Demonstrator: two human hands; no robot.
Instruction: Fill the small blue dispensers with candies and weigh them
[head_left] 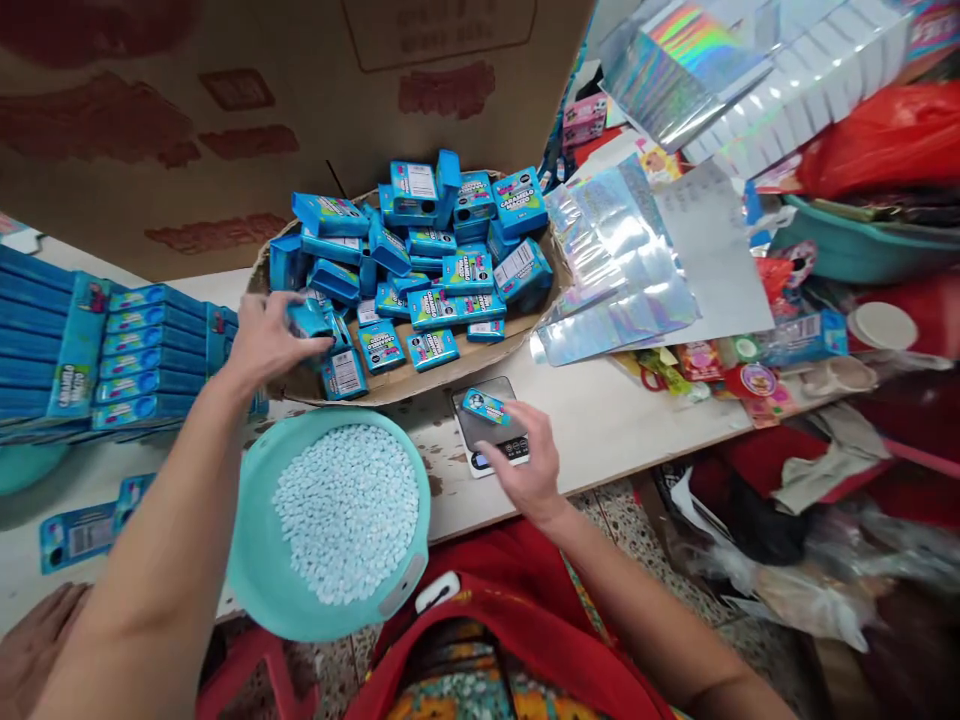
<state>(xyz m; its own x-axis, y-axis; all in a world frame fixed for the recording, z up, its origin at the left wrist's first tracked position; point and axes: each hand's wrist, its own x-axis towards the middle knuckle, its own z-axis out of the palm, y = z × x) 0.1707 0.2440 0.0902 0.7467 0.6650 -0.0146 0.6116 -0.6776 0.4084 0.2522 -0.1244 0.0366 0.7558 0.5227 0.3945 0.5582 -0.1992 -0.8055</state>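
My left hand (271, 338) reaches over the left end of a cardboard tray (420, 388), its thumb and fingers closed round a small blue candy box (307, 318), slightly blurred. Many similar blue boxes (468, 270) lie in a loose heap in that tray. On a small digital kitchen scale (480, 432) rests another blue candy box (485, 405). My right hand (531, 455) is at the scale's right side, thumb and fingers apart, with the fingertips close to the box. Whether they touch it I cannot tell.
A turquoise basin (255, 560) of small pale candies (349, 510) stands before me. Stacked blue boxes (150, 350) are at left, near another person's hand (37, 635). A big carton (300, 90) rises behind the tray. Holographic sheets (622, 260) lie at right.
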